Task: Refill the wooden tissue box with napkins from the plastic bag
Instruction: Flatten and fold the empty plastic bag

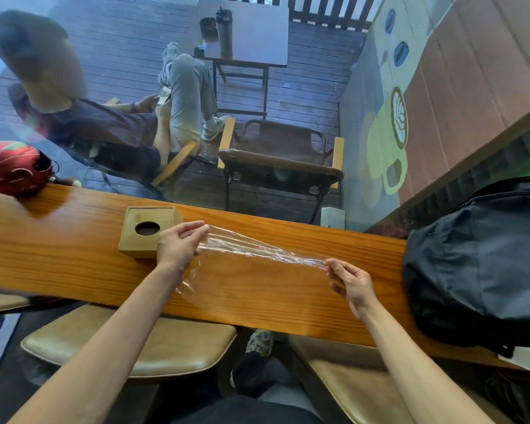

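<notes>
Head view looks down on a wooden counter [74, 264], where the left hand [178, 246] pinches one end of a clear plastic bag [245, 264] and the right hand [354, 284] pinches the other, stretching it flat just above the wood. No napkins show inside the bag. Just left of the left hand sits the wooden tissue box [147, 229], upright, its round hole facing up; a black backpack [484, 264] rests at the counter's right end.
</notes>
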